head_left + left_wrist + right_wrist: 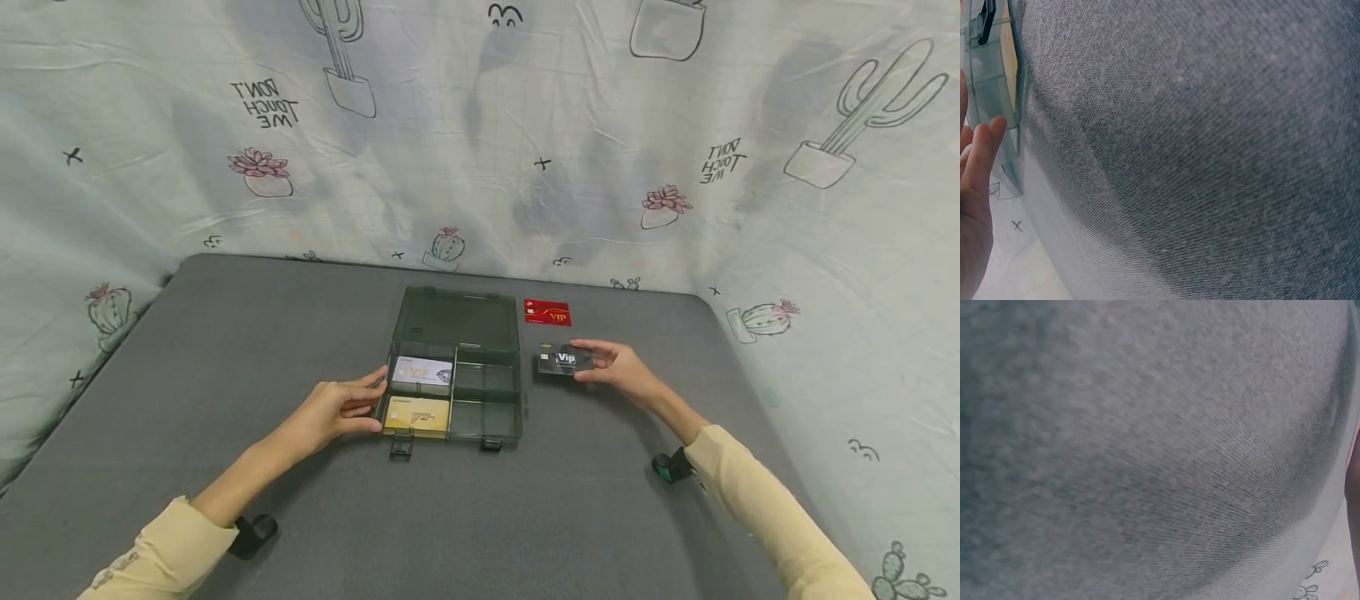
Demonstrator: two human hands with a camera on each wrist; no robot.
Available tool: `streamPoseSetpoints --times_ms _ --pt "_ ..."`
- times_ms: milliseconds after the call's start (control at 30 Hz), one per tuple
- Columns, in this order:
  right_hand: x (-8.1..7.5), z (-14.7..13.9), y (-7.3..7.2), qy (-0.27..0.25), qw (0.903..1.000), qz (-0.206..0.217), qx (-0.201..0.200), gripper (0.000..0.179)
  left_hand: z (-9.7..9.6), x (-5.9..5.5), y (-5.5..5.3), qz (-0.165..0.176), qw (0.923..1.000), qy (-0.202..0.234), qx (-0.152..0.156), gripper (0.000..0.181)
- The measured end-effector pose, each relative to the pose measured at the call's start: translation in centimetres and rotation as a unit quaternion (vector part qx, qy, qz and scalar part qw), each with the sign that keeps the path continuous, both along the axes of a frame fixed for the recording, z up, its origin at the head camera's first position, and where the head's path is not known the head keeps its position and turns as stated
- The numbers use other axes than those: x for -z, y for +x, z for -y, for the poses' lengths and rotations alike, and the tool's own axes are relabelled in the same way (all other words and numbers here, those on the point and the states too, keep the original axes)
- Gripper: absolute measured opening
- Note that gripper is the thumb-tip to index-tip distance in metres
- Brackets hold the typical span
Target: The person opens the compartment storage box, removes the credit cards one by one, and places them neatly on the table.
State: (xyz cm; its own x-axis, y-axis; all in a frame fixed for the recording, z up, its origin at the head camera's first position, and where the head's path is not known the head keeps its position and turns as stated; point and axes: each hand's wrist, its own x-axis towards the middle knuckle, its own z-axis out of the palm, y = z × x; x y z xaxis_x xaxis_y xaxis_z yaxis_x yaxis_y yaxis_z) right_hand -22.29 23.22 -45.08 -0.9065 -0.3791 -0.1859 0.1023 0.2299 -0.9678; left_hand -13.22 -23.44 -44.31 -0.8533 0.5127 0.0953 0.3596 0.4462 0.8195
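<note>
Black card (557, 362) in the right hand (622, 372), just to the right of the box (486, 419) and nearer the person than the red card (547, 312); it seems to be up off the table (330, 517), though its lower edge is hard to judge. It should be very light, thin and fairly stiff, with a smooth, shiny face that could slip; it is unlikely to break, and a pinch on a short edge, thumb on one side and fingers on the other, should suit it. That is about how it is held: the right thumb and fingers are nearly together, clamped on its right end. The right wrist view does not show this grip. Left hand (336, 410): thumb and fingers apart, fingers mostly straight, tips touching the box's left wall, beside the white card (408, 372) and gold card (417, 417).
</note>
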Motion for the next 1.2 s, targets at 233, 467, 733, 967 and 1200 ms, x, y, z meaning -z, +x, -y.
streamPoseSetpoints --times_ms 233,467,733,967,1200 --pt "0.5 0.1 -0.9 0.032 0.9989 -0.035 0.004 0.06 0.2 0.2 0.0 0.006 1.0 -0.002 0.0 0.06" --pt "0.5 0.3 -1.8 0.031 0.9985 -0.045 0.001 0.06 0.2 0.2 -0.1 -0.004 1.0 -0.005 0.004 0.058" --pt "0.2 0.9 -2.4 0.048 0.9982 -0.032 0.016 0.062 0.1 0.3 0.0 0.002 1.0 0.001 0.008 0.057" --pt "0.5 1.1 -2.9 0.076 0.9963 -0.037 0.015 0.062 0.1 0.4 0.1 -0.003 0.9999 -0.009 0.006 0.058" --pt "1.0 1.2 -2.9 0.088 0.9958 -0.024 -0.006 0.061 0.2 0.7 0.4 0.004 1.0 -0.003 0.003 0.059"
